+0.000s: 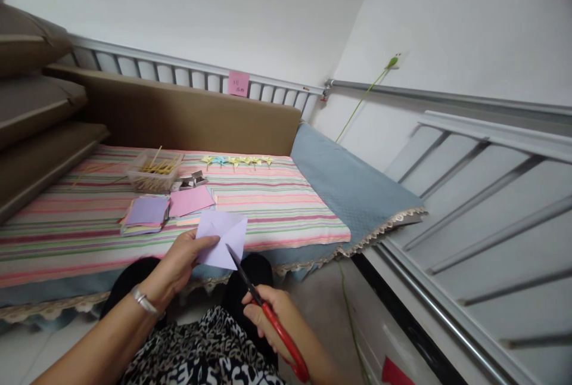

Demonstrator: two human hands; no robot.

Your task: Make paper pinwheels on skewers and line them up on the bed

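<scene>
A square of lilac paper (229, 231) is pinched by its left edge in my left hand (185, 257), thumb on top. My right hand (272, 316) grips red-handled scissors (280, 331), and their dark blades lie against the paper's lower right part. Slits or creases run from the corners toward the middle of the sheet. Beyond it, a stack of purple and other coloured paper squares (145, 212) sits on the striped cloth. Pink paper (192, 200) lies beside that stack.
A clear plastic box (154, 179) holds thin yellowish sticks. Small yellow and blue paper pinwheels (239, 161) line the back of the striped cloth (268, 200). Brown cushions (36, 99) are piled at the left. A metal bed rail (482, 194) stands at the right.
</scene>
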